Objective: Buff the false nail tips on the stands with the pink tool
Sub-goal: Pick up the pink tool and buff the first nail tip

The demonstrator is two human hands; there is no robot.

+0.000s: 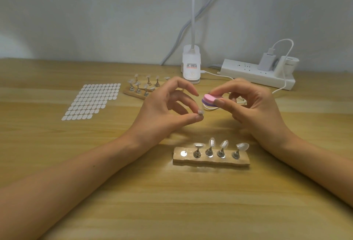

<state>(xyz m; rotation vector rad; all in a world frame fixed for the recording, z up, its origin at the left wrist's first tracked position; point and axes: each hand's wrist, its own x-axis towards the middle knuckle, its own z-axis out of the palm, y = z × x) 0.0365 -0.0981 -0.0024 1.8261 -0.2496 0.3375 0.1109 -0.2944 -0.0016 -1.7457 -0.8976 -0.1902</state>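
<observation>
**Just above the near stand: one tip pinched, pink tool beside it**

Up off the wooden table [57, 163], the left hand [164, 106] pinches a single false nail tip [200, 112] between the thumb and one finger. Its forefinger arches loosely above, apart from the others. The right hand [254, 104] pinches the pink tool [211, 98], an oval pink-and-purple block, between thumb and forefinger, with the remaining fingers curled beneath. The tool sits at about 1 o'clock from the held tip, close to it but not touching.

At 6 o'clock from the hands lies the near stand [210, 160], a wooden block carrying four metal pegs, each topped with a nail tip. A bare round disc [183, 153] shows at its 9 o'clock end.

A second stand [137, 94] with more tips lies at 10 o'clock, and a sheet of white oval stickers [91, 101] at 9 o'clock. A white lamp clamp [191, 64] stands at 12 o'clock, with a power strip [248, 69] at 2 o'clock.
</observation>
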